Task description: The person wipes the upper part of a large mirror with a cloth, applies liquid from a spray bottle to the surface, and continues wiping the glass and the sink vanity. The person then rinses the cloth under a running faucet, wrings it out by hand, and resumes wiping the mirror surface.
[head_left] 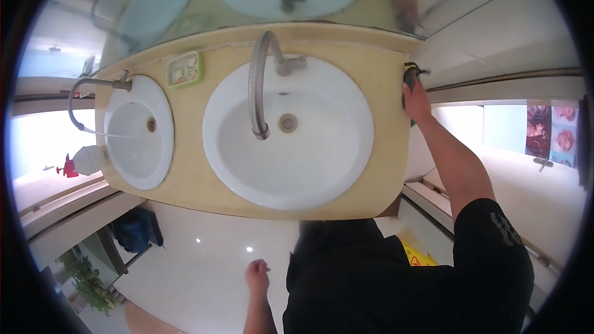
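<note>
Fingers (421,89) of right hand (419,104) partly hide dark object (409,77) — kind unclear.

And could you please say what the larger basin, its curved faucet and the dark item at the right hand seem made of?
Larger basin: probably glazed ceramic, from its smooth white gloss.
Curved faucet: apparently brushed metal, from its grey, dull sheen.
Dark item: dull-looking, perhaps plastic or rubber; too small to tell.

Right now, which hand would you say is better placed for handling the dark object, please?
The right hand, probably: it is on the dark object at the counter's edge, while the left hand hangs over the floor.
</note>
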Demonstrator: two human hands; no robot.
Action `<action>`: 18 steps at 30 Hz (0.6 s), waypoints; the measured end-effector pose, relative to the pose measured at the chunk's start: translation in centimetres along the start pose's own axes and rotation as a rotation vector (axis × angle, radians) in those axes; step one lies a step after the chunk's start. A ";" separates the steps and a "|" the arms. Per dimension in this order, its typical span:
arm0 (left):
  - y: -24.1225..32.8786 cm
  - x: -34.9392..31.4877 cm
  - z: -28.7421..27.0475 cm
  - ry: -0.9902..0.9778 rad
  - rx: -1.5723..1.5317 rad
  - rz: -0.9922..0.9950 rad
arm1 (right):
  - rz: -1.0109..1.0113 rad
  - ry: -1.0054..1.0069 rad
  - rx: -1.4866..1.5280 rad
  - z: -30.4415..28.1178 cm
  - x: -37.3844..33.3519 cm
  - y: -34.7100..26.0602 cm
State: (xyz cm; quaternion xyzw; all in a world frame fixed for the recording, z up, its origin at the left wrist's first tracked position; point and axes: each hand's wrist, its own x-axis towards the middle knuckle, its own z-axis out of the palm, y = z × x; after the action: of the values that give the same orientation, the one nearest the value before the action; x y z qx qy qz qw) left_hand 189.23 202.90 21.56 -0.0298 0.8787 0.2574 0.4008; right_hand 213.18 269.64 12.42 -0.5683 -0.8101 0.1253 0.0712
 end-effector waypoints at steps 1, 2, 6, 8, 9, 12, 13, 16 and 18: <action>-1.6 -0.5 -0.2 -0.017 0.060 -0.004 | 0.102 -0.030 -0.028 0.5 -0.5 0.2; -2.0 -0.5 0.1 -0.035 0.120 -0.001 | 0.059 0.061 -0.102 1.1 -0.5 -1.2; -1.4 -1.9 0.8 -0.004 0.100 0.002 | -0.018 -0.243 0.147 1.5 0.4 -14.1; -0.4 -2.7 0.8 -0.036 0.130 0.031 | 0.066 -0.408 0.366 1.2 2.0 -16.5; 0.3 -2.2 1.2 -0.066 0.149 0.076 | -0.107 -0.388 0.319 1.1 3.7 -16.1; 1.1 -0.4 0.9 -0.089 0.278 0.221 | -0.293 -0.334 0.180 0.1 3.3 -13.2; 2.0 0.0 0.8 -0.068 0.247 0.202 | -0.319 -0.300 0.090 -0.6 2.5 -11.7; 1.9 1.9 0.3 -0.032 0.131 0.126 | -0.301 -0.100 -0.068 -0.8 -5.1 -6.1; 2.1 2.5 -0.1 -0.061 0.089 0.082 | -0.330 -0.147 -0.059 -0.9 -14.3 -4.5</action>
State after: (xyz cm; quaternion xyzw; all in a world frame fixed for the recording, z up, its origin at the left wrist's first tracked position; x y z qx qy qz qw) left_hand 186.88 205.03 20.71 0.0321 0.8773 0.2351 0.4173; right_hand 214.31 254.89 14.99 -0.4187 -0.8987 0.1295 0.0147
